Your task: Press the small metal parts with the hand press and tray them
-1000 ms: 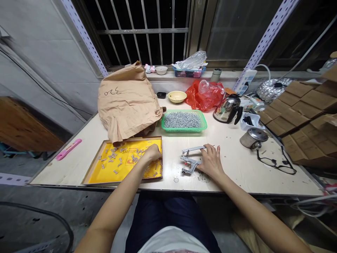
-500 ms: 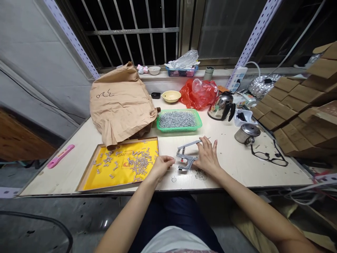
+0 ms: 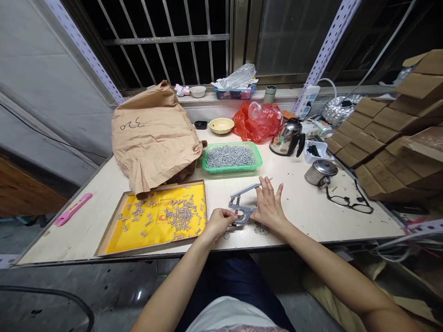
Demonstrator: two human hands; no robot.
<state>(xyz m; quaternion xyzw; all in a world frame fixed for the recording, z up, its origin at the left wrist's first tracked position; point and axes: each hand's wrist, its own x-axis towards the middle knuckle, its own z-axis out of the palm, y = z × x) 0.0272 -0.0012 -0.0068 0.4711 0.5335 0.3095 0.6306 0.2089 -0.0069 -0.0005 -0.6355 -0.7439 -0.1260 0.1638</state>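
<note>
A grey metal hand press [image 3: 242, 203] lies on the pale table [image 3: 311, 212] in front of me. My left hand [image 3: 219, 220] is pinched shut at the press's left jaw, holding something too small to make out. My right hand [image 3: 267, 206] rests on the press's handles, fingers spread and partly curled over them. To the left sits a shallow yellow tray [image 3: 131, 230] scattered with several small metal pieces [image 3: 180, 215]. Behind the press stands a green basket [image 3: 258, 160] heaped with more metal pieces.
A crumpled brown paper sack [image 3: 152, 133] lies behind the tray. A steel kettle [image 3: 287, 137], a small lidded pot [image 3: 318, 173], glasses [image 3: 349, 201], a red plastic bag [image 3: 258, 122] and stacked cardboard boxes [image 3: 398, 138] fill the right side. A pink tool [image 3: 72, 209] lies far left.
My left hand left the yellow tray and moved right to the press's jaw, closing into a pinch. My right hand stayed on the press. The camera shifted slightly right.
</note>
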